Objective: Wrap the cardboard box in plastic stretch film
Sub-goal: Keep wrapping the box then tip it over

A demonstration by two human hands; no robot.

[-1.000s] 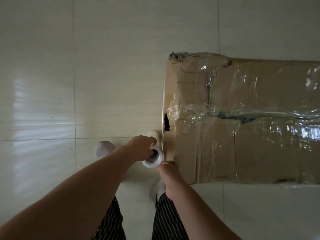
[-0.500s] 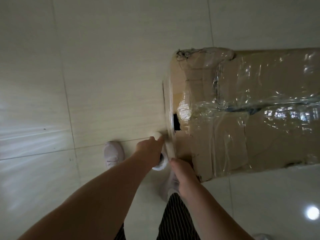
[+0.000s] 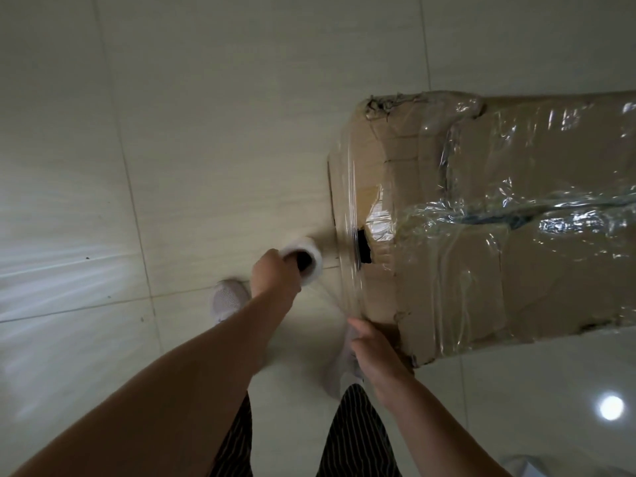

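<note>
Pale tiled floor (image 3: 206,132). Roll (image 3: 304,258) is gripped by the clenched left hand (image 3: 275,275); box (image 3: 481,235), cut off rightward, is touched at its near corner by the right hand (image 3: 373,349), fingers hidden. Film (image 3: 351,263) is blurred.

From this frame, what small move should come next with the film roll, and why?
Probably carry the film roll in the left hand on around the cardboard box end: film already stretches from roll to box edge, the right hand steadies the corner, and that end looks thinly covered.
</note>
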